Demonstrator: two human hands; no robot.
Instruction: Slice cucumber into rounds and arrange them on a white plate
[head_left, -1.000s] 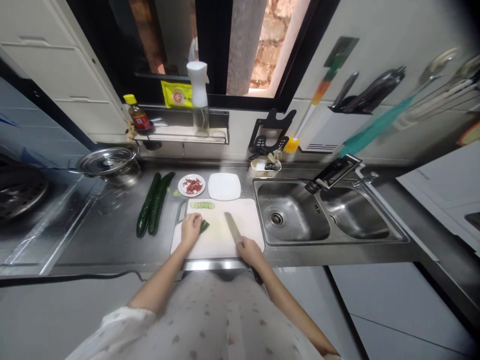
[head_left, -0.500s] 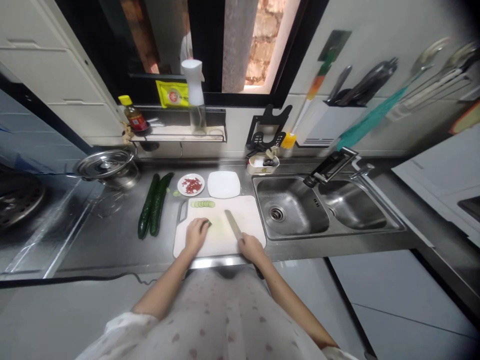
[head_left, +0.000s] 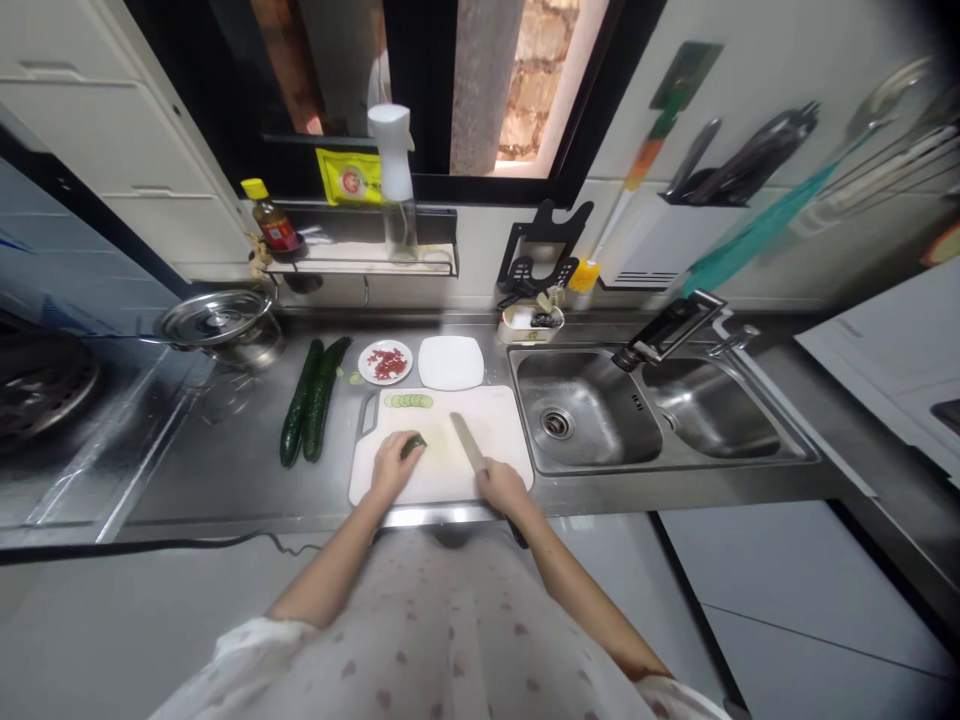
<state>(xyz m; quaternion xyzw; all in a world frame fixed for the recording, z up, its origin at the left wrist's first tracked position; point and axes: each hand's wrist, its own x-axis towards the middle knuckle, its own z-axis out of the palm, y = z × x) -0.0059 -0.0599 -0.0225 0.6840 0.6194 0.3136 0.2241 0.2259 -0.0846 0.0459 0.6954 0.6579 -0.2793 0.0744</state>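
On the white cutting board (head_left: 450, 488), my left hand (head_left: 392, 466) is closed around a short dark-green piece of cucumber (head_left: 413, 444), mostly covered by the fingers. My right hand (head_left: 504, 486) grips a kitchen knife (head_left: 468, 440) by its handle; the blade points away from me, apart from the cucumber piece. A row of overlapping cucumber slices (head_left: 409, 400) lies near the board's far left edge. Behind the board stand a small white plate with chopped red bits (head_left: 385, 362) and a square white plate (head_left: 451, 362). Two whole cucumbers (head_left: 309, 402) rest left of the board.
A double sink (head_left: 589, 410) with a black faucet (head_left: 667, 328) is to the right. At the back left sits a lidded steel pot (head_left: 223, 325). A wall shelf (head_left: 360, 268) bears a sauce bottle (head_left: 276, 225) and a spray bottle (head_left: 395, 185). A knife holder (head_left: 675, 235) hangs at right.
The whole view has shifted slightly. The cucumber piece shows a little more beside my left fingers. The knife stays in my right hand in nearly the same place.
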